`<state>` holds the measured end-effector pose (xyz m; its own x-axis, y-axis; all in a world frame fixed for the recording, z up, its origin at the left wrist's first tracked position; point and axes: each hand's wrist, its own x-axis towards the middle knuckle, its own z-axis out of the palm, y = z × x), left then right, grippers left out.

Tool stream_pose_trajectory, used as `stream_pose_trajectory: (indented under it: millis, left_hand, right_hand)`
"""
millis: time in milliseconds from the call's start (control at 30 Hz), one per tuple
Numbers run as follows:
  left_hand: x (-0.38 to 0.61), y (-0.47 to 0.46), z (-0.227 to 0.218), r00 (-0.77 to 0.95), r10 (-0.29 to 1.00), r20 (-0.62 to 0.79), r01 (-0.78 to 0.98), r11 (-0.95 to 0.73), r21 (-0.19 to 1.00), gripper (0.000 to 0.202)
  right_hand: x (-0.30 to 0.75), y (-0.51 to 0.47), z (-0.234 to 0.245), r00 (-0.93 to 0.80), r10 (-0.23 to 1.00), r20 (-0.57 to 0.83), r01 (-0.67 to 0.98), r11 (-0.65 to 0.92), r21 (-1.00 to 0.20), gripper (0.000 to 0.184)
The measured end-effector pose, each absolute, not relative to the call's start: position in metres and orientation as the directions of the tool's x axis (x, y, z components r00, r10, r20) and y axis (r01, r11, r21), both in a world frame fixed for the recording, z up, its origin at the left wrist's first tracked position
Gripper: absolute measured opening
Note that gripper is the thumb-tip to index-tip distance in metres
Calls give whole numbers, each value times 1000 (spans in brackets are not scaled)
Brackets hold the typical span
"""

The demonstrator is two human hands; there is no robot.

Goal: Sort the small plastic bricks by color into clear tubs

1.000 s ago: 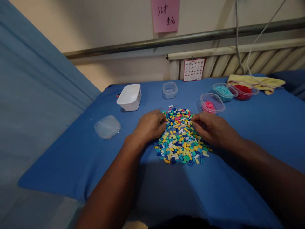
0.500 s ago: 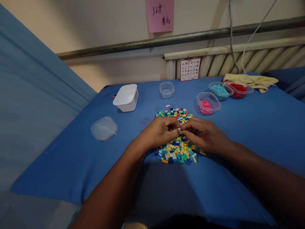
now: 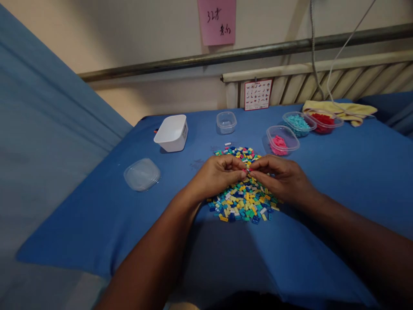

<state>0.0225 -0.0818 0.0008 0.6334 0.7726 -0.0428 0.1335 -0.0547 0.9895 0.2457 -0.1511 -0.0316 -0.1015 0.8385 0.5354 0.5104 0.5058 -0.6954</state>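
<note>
Toy bricks [image 3: 243, 202], tiny and of many colours, lie in a loose heap on the blue cover [image 3: 342, 163], right between the two hands and partly under them. The left hand [image 3: 214, 177] comes in over the left side of the heap, its thumb and forefinger drawn together at the tips and pinching a small pink piece [image 3: 244, 170]. The right hand [image 3: 288, 178] meets it from the right, thumb and forefinger also brought close (whether they grip a piece of their own is too small to tell). The two sets of fingertips are almost touching above the heap. A single white brick [image 3: 228, 144] sits just beyond the far edge of the heap. Farther off stand a clear container [image 3: 226, 125] and, to its left, a white tub [image 3: 172, 133]; a clear lid [image 3: 142, 174] lies flat nearer on the left. On the right, a clear box of pink pieces [image 3: 290, 140] stands near the right hand, with a box of light blue pieces [image 3: 312, 122] and a box of red pieces [image 3: 338, 122] beyond it, the last beside a yellow cloth [image 3: 351, 110]
</note>
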Motion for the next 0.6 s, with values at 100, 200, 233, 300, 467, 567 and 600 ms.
stream_pose_trajectory:
  millis: [100, 200, 233, 300, 467, 567, 600]
  left_hand:
    - [28, -84, -2, 626, 778, -47, 53, 17, 998, 28]
    - [30, -86, -2, 593, 803, -64, 32, 55, 998, 30]
    - [31, -86, -2, 582, 810, -71, 30, 65, 997, 30]
    - [31, -86, -1, 568, 819, -82, 27, 81, 996, 29]
    - [32, -86, -3, 597, 799, -78, -1, 98, 995, 34]
    - [32, -86, -4, 627, 776, -68, -1, 88, 996, 32]
    - [32, -86, -3, 631, 773, -70, 4, 86, 996, 30]
  right_hand:
    - [247, -151, -29, -89, 803, 589, 534, 538, -653, 5]
    - [250, -151, -27, -136, 752, 645, 526, 606, -596, 4]
    - [250, -151, -27, -157, 736, 659, 515, 630, -581, 6]
    - [251, -151, -27, -191, 714, 674, 499, 662, -560, 12]
    - [249, -154, -27, -210, 742, 636, 539, 631, -558, 14]
    - [248, -156, -25, -235, 757, 609, 533, 625, -571, 16]
    - [248, -156, -24, -240, 763, 600, 532, 620, -577, 16]
